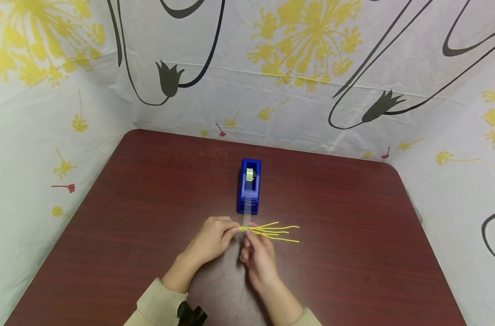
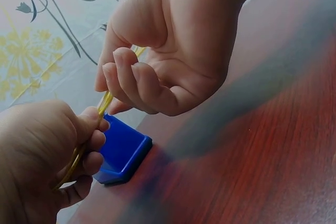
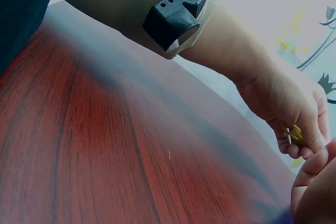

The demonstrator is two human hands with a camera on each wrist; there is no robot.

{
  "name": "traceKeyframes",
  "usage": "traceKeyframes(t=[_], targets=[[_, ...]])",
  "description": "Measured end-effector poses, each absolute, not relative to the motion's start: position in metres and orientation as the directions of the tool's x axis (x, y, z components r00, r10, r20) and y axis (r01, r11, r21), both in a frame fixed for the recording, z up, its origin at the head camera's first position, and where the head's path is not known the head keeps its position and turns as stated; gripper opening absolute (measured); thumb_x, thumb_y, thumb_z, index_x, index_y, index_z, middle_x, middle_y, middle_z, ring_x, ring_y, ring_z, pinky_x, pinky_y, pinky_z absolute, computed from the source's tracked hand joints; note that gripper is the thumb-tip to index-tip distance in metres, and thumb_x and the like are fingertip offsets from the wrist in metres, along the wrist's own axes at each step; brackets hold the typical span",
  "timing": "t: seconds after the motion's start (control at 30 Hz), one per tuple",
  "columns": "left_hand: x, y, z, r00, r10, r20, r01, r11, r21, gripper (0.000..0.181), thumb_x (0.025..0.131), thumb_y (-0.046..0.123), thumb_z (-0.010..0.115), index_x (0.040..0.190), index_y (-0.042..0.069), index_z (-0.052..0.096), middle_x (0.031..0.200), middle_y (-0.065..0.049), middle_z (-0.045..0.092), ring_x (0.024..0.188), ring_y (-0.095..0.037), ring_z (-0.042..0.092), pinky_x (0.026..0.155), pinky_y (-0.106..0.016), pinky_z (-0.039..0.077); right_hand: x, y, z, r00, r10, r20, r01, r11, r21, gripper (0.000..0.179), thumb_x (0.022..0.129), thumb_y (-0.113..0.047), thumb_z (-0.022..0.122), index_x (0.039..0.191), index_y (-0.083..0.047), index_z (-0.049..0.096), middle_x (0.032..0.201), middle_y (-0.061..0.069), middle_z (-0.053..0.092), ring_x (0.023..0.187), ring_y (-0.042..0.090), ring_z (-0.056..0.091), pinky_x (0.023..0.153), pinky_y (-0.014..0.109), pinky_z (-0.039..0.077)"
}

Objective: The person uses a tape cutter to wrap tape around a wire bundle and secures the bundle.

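Note:
A bundle of thin yellow strands (image 1: 272,232) runs crosswise between both hands, its loose ends fanning out to the right. My left hand (image 1: 213,236) pinches the bundle's left part between thumb and fingers. With thumb and fingertips, my right hand (image 1: 260,261) pinches it close by, its other fingers curled in. A clear strip of tape (image 1: 247,218) stretches from the blue tape dispenser (image 1: 242,192) down to the bundle between the hands. In the left wrist view the right palm faces the camera, and the strands (image 2: 106,100) cross from one hand to the other.
The dark red wooden table (image 1: 345,226) extends around the hands. White patterned cloth (image 1: 231,90) hangs behind it and along both sides. A black wrist device (image 3: 176,17) is strapped over the left sleeve.

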State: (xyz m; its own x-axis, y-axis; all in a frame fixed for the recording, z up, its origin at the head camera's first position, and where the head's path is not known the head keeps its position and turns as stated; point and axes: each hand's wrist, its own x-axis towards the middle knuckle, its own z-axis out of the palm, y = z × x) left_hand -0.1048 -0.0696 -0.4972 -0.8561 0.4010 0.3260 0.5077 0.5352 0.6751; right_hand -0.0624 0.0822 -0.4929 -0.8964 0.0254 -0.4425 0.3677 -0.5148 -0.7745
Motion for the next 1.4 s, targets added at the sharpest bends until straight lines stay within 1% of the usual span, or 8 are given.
traceKeyframes(t=[0.13,0.23,0.3,0.37,0.7,1.03,1.27,1.4], targets=[[-0.1042,-0.0692,-0.4947,-0.867,0.399,0.298,0.485,0.537,0.691,0.007,0.094,0.008,0.072,0.094,0.008,0.079,0.08,0.003,0.069,0.067,-0.005,0.055,0.064,-0.024,0.048,-0.0618,0.0826,-0.4928,-0.902,0.038,-0.431,0.357,-0.498,-0.79,0.023,0.102,-0.014,0.058,0.123,-0.004,0.053,0.065,-0.007,0.048,0.046,0.005,0.041,0.052,0.02,0.035],[-0.1039,-0.069,-0.4936,-0.872,0.4,0.282,0.472,0.539,0.697,0.008,0.094,0.008,0.072,0.094,0.009,0.08,0.081,0.003,0.07,0.068,-0.005,0.057,0.064,-0.025,0.049,-0.0615,0.0827,-0.4932,-0.901,0.055,-0.43,0.353,-0.485,-0.8,0.007,0.102,-0.013,0.059,0.101,-0.006,0.058,0.063,-0.006,0.049,0.045,0.005,0.042,0.051,0.02,0.036],[-0.1038,-0.069,-0.4933,-0.874,0.401,0.276,0.469,0.54,0.699,0.008,0.094,0.009,0.072,0.093,0.009,0.08,0.081,0.003,0.07,0.069,-0.006,0.06,0.065,-0.026,0.05,-0.0614,0.0826,-0.4935,-0.898,0.071,-0.434,0.353,-0.474,-0.807,0.015,0.102,-0.013,0.06,0.087,-0.01,0.056,0.062,-0.006,0.049,0.044,0.005,0.042,0.049,0.02,0.036],[-0.104,-0.0689,-0.4934,-0.875,0.402,0.27,0.465,0.542,0.7,0.008,0.094,0.009,0.072,0.093,0.008,0.08,0.082,0.002,0.071,0.071,-0.008,0.062,0.067,-0.026,0.051,-0.0616,0.0827,-0.4937,-0.895,0.085,-0.438,0.354,-0.461,-0.814,0.023,0.101,-0.014,0.061,0.08,-0.011,0.055,0.061,-0.006,0.049,0.043,0.004,0.042,0.047,0.019,0.037],[-0.1049,-0.0693,-0.4916,-0.882,0.402,0.246,0.441,0.519,0.733,0.008,0.093,0.008,0.072,0.094,0.007,0.08,0.086,0.0,0.075,0.079,-0.011,0.069,0.072,-0.03,0.055,-0.0626,0.0834,-0.4926,-0.889,0.116,-0.442,0.356,-0.429,-0.83,0.024,0.099,-0.017,0.066,0.079,-0.008,0.059,0.058,-0.004,0.054,0.041,0.005,0.045,0.044,0.018,0.039],[-0.106,-0.0705,-0.4871,-0.888,0.403,0.22,0.413,0.492,0.766,0.01,0.094,0.009,0.071,0.096,0.006,0.08,0.091,-0.002,0.076,0.085,-0.014,0.071,0.077,-0.032,0.056,-0.0632,0.0843,-0.4932,-0.896,0.072,-0.438,0.362,-0.45,-0.816,0.031,0.101,-0.02,0.064,0.072,-0.013,0.055,0.061,-0.004,0.054,0.044,0.006,0.046,0.048,0.019,0.041],[-0.1071,-0.0699,-0.489,-0.884,0.406,0.231,0.424,0.493,0.76,0.009,0.094,0.009,0.071,0.096,0.007,0.08,0.091,-0.001,0.076,0.086,-0.013,0.071,0.078,-0.032,0.056,-0.0658,0.0845,-0.4946,-0.899,0.088,-0.429,0.349,-0.45,-0.822,0.014,0.101,-0.016,0.063,0.089,-0.01,0.061,0.062,-0.005,0.053,0.044,0.005,0.046,0.048,0.019,0.041],[-0.1072,-0.0694,-0.4896,-0.884,0.405,0.232,0.423,0.485,0.765,0.009,0.094,0.009,0.071,0.096,0.007,0.08,0.09,-0.001,0.076,0.085,-0.014,0.071,0.077,-0.032,0.056,-0.0666,0.0852,-0.4942,-0.899,0.096,-0.427,0.346,-0.441,-0.828,0.02,0.1,-0.016,0.064,0.081,-0.01,0.059,0.061,-0.005,0.053,0.043,0.005,0.046,0.048,0.019,0.041]])
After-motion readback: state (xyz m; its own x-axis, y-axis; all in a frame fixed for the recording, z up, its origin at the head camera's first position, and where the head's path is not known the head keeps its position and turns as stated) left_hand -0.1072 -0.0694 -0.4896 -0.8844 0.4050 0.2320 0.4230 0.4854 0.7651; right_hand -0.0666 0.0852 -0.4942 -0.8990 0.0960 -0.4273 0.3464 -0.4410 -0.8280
